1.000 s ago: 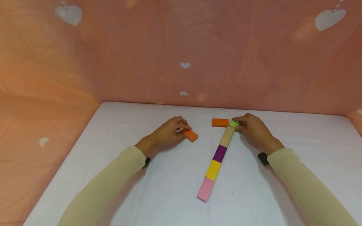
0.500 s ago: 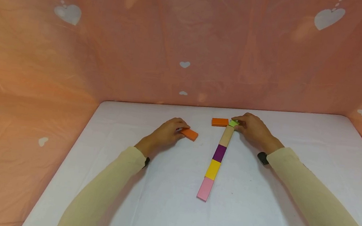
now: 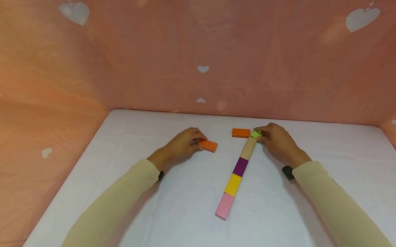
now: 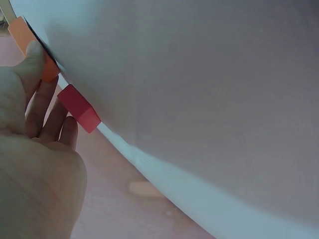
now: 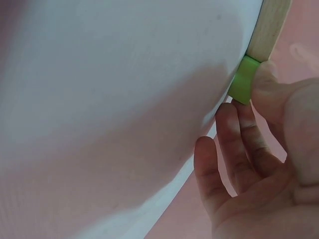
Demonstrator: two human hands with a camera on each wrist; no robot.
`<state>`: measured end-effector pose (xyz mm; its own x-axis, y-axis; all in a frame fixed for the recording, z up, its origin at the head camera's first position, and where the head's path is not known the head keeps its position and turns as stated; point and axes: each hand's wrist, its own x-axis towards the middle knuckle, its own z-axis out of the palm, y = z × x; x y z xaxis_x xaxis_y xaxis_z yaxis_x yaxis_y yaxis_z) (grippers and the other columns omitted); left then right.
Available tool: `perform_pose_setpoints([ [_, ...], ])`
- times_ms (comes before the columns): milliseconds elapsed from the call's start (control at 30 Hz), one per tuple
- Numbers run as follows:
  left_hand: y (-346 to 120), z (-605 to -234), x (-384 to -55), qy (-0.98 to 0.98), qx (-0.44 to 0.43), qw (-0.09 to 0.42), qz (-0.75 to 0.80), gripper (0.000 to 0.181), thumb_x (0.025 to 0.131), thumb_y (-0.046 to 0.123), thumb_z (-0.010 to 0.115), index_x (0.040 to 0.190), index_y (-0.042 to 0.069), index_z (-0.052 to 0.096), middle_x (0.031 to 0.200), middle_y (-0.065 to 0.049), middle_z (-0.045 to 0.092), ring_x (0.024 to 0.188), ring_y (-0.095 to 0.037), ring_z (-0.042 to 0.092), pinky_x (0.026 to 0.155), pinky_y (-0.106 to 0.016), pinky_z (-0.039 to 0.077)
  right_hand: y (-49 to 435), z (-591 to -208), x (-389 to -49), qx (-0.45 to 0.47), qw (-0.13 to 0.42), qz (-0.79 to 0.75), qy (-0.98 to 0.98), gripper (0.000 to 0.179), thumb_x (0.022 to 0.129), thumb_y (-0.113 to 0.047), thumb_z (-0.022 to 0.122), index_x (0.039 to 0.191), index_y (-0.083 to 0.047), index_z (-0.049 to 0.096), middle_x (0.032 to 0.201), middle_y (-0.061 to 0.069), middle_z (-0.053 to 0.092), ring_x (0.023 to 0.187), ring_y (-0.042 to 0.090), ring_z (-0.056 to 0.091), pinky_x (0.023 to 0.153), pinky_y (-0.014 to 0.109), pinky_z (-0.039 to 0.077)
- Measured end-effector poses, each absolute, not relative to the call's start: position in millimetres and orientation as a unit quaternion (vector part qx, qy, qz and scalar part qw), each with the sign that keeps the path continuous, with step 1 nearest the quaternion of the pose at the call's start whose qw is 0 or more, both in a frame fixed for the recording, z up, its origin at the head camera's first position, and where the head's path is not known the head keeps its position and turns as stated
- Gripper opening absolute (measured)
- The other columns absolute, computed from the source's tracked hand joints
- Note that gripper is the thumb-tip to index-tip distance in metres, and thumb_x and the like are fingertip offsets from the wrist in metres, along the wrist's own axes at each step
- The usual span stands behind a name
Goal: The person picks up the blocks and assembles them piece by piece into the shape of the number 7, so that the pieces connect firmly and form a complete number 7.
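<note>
The left hand [image 3: 183, 144] clamps the left end of an orange block [image 3: 208, 145] between thumb and fingers, left of the block row [image 3: 240, 167]. Expect a light, stiff, smooth, robust piece; grip its opposite long sides. At the row's far end, a green block [image 3: 256, 134] is pinched by the right hand [image 3: 279, 141].

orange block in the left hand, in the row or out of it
Out: in the head view, white surface shows between the held orange block and the row.
</note>
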<state>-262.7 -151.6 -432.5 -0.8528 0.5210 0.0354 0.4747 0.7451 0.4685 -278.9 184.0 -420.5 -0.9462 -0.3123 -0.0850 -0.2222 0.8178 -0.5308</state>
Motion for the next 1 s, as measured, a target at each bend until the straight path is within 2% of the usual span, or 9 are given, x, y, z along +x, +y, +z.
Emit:
perform_pose_setpoints([
  [267, -149.8, -432.1, -262.2, 0.935, 0.261, 0.039, 0.238, 0.033, 0.091, 0.020, 0.073, 0.122, 0.010, 0.070, 0.120, -0.005, 0.065, 0.113, -0.021, 0.057, 0.105, -0.037, 0.048, 183.7, -418.7, -276.7, -0.132, 0.077, -0.269, 0.951, 0.042, 0.097, -0.017, 0.065, 0.138, -0.011, 0.060, 0.118, 0.017, 0.060, 0.107, 0.032, 0.055, 0.102, 0.052, 0.048],
  [600, -146.8, -431.9, -260.6, 0.940, 0.209, 0.024, 0.270, 0.031, 0.093, 0.020, 0.071, 0.124, 0.016, 0.069, 0.122, 0.002, 0.063, 0.112, -0.018, 0.054, 0.106, -0.036, 0.047, 184.6, -420.5, -276.7, -0.128, 0.081, -0.272, 0.950, 0.042, 0.097, -0.018, 0.065, 0.139, -0.012, 0.059, 0.120, 0.017, 0.060, 0.109, 0.032, 0.055, 0.104, 0.052, 0.047],
  [800, -146.9, -432.0, -260.8, 0.937, 0.203, 0.030, 0.281, 0.032, 0.094, 0.022, 0.070, 0.125, 0.016, 0.068, 0.126, 0.001, 0.062, 0.118, -0.018, 0.054, 0.109, -0.037, 0.045, 184.6, -422.6, -278.6, -0.124, 0.088, -0.273, 0.950, 0.042, 0.098, -0.021, 0.064, 0.139, -0.013, 0.059, 0.121, 0.015, 0.059, 0.111, 0.032, 0.055, 0.104, 0.052, 0.047],
  [1000, -147.4, -432.8, -262.9, 0.939, 0.206, 0.015, 0.275, 0.031, 0.094, 0.023, 0.070, 0.124, 0.015, 0.068, 0.122, 0.000, 0.063, 0.115, -0.018, 0.055, 0.107, -0.037, 0.046, 185.6, -424.9, -279.3, -0.126, 0.087, -0.279, 0.948, 0.042, 0.097, -0.020, 0.065, 0.139, -0.013, 0.060, 0.120, 0.016, 0.060, 0.110, 0.033, 0.055, 0.103, 0.052, 0.047],
])
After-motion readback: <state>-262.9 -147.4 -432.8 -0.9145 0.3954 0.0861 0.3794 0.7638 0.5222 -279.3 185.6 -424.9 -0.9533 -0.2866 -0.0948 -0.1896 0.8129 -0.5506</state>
